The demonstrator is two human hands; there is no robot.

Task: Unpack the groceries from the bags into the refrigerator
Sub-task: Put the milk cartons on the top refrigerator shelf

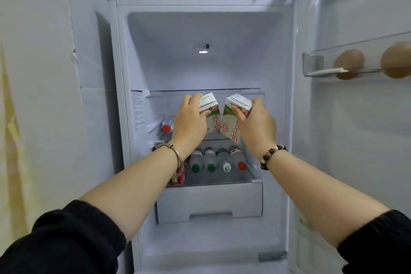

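White-and-green paperboard milk cartons (231,125): left hand (191,120) and right hand (255,125) each curl round one's upper walls; likely light, stiff, dentable.

Red cans (179,179) half hidden, egg (397,60) cropped

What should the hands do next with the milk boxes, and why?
Probably ease both forward and stand them on the middle glass shelf. The left hand and right hand hold the left white-and-green milk carton and the right carton tilted before it; a clear red-capped bottle lies at its left.
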